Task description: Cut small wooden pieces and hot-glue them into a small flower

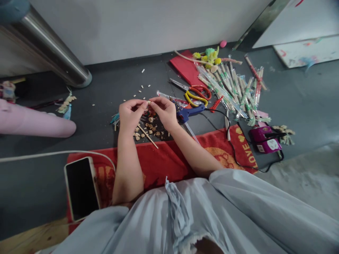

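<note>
My left hand (129,114) and my right hand (166,113) meet over the dark surface, fingertips pinched together. Between them is a small pale piece (149,102), too small to make out fully. Below the fingers lie several small tan flower-shaped pieces (150,128) and a thin wooden stick (147,136). A blue glue gun (189,112) rests just right of my right hand. Scissors (194,92) with red and yellow handles lie beyond it. Short white bits (142,86) are scattered past my fingertips.
Wrapped chopsticks (234,88) pile up at right, beside a red packet (186,70). A purple box (265,139) with a black cord stands further right. Nearer me are a red towel (164,158) and a phone (81,188). A pink bottle (37,118) lies at left.
</note>
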